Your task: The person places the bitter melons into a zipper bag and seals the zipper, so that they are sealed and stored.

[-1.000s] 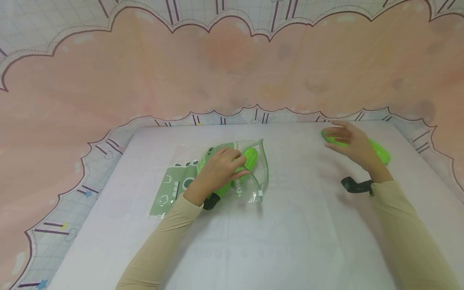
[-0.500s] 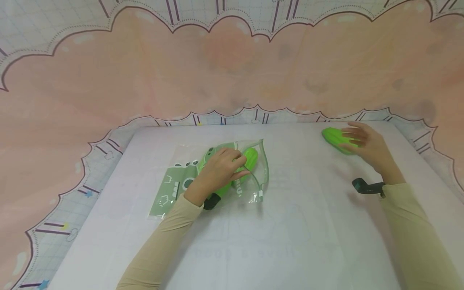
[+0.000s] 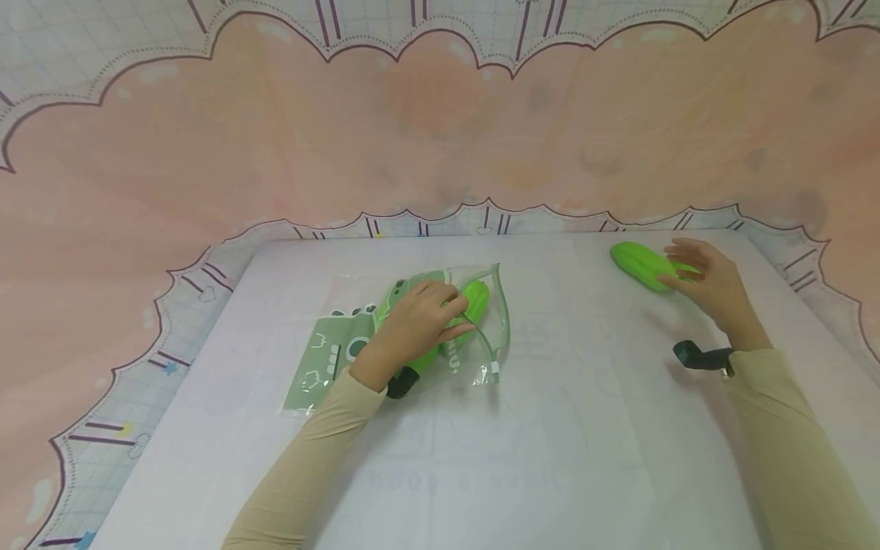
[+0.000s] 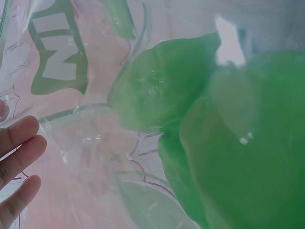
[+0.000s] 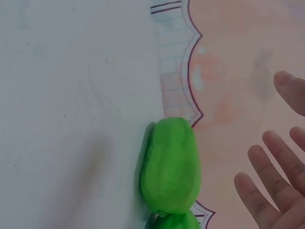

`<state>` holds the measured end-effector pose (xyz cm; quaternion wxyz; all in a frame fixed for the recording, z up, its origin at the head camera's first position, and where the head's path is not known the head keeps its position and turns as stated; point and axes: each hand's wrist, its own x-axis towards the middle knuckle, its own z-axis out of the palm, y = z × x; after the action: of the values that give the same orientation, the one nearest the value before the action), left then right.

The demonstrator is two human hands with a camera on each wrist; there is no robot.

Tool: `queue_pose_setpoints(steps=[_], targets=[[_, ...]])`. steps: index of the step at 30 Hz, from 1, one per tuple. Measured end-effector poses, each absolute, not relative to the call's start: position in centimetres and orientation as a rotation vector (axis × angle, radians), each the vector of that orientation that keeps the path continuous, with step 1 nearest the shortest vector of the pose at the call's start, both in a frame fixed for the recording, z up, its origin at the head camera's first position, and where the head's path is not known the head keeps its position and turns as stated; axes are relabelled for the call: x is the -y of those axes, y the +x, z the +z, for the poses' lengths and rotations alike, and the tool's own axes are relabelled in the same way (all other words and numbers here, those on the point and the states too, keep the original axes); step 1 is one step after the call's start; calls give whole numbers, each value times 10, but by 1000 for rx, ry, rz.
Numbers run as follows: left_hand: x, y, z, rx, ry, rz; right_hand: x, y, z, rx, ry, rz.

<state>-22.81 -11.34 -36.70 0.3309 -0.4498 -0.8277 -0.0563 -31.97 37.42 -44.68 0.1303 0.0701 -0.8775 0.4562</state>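
My left hand [image 3: 415, 317] pinches the edge of a clear zip bag [image 3: 312, 374] printed with a green cartoon face. Inside, bright green fruit-like pieces [image 3: 477, 296] show; in the left wrist view they look large and smooth through the plastic [image 4: 152, 90]. At the far right, an oblong, softly ribbed green piece that looks like a fruit [image 3: 635, 263] lies on the table. A second green piece [image 5: 174, 222] sits end to end with it, mostly behind my right hand [image 3: 715, 286]. That hand's fingers are spread and hold nothing; whether they touch it I cannot tell.
The white table [image 3: 536, 435] spreads between the hands and toward the front. A printed peach cloth [image 3: 440, 137] hangs behind and around it. Dark wrist cameras [image 3: 697, 356] stick out below the hands. A white slider [image 3: 495, 367] sits on the bag's zip.
My right hand has drawn back to the right from the green pieces, uncovering the left one. The left hand and bag have stayed still.
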Motion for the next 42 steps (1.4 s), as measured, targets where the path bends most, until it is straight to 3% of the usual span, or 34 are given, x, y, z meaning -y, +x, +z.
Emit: queue_pose_setpoints(steps=[21,32,42], targets=[[113,-228,-366,2178,-1171,-142,-365,-312,-442,2585,-19,1253],[113,-227,-366,2185,-1182,-166,-333,-285,-407,2629,-72,1321],[113,-228,-366,2181,-1182,-165,-332,-286,-410,2649,-111,1287]])
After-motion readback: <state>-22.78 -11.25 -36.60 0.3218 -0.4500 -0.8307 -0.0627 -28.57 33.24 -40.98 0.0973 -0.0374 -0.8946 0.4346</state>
